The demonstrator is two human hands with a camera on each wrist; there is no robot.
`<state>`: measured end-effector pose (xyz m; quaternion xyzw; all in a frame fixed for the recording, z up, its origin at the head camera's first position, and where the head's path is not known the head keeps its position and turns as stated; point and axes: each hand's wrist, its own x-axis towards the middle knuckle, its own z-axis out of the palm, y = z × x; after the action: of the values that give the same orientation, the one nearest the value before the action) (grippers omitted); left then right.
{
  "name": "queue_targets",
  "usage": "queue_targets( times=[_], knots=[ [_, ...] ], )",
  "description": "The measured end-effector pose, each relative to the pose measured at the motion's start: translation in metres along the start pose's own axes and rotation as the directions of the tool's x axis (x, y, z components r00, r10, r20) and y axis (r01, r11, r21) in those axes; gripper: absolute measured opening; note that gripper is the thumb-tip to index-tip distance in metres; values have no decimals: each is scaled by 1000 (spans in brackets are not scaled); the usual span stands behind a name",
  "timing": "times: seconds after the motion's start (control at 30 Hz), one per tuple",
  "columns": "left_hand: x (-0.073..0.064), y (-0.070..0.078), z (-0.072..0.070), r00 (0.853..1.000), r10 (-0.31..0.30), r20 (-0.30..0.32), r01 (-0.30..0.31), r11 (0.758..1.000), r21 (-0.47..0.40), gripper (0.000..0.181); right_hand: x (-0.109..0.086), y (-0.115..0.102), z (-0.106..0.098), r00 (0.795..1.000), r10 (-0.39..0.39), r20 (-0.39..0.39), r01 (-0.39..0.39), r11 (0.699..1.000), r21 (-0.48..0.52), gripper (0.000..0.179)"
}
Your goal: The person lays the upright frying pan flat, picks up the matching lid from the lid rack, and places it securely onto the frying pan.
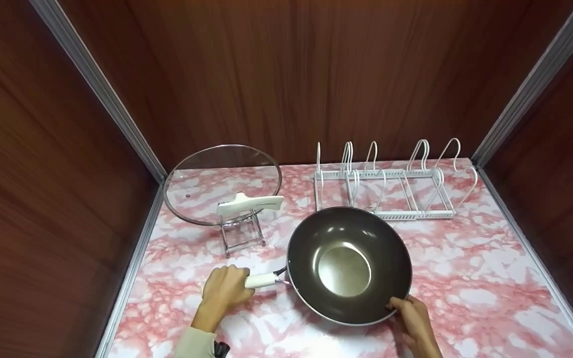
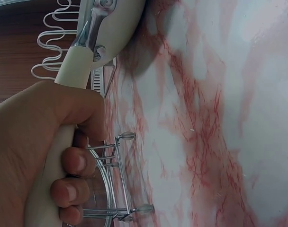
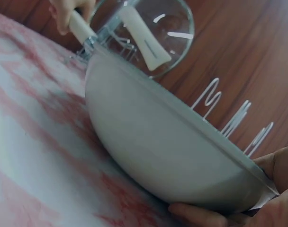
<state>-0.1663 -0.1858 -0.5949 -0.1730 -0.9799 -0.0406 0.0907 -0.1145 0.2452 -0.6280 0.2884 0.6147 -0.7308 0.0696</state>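
A wok (image 1: 343, 266) with a dark inside and a cream outer wall (image 3: 148, 137) is held between both hands over the marbled table. My left hand (image 1: 227, 286) grips its cream handle (image 1: 260, 280), fingers curled round it as the left wrist view shows. At the opposite rim, my right hand (image 1: 413, 318) pinches the edge, thumb on the inside and fingers beneath the outer wall. In the right wrist view, the wok's base is close to the tabletop; whether it touches I cannot tell.
Back left, a glass lid (image 1: 224, 184) with a cream handle leans upright in a small wire stand (image 1: 241, 243). Behind the wok stands a white rack (image 1: 396, 216) with several looped dividers. Brown wood-grain panels (image 1: 286, 84) enclose the table (image 1: 480, 298) at the back and sides.
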Motion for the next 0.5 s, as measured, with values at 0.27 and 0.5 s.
queue_targets(
  times=[0.27,0.5],
  knots=[
    [2,-1,-1,1000,-8,21,8,1000,-11,30,-2,4,-1,999,-29,18,30,999,-13,48],
    [2,-1,-1,1000,-11,25,12,1000,-16,32,-3,3,-2,999,-38,33,40,998,-42,54]
  ],
)
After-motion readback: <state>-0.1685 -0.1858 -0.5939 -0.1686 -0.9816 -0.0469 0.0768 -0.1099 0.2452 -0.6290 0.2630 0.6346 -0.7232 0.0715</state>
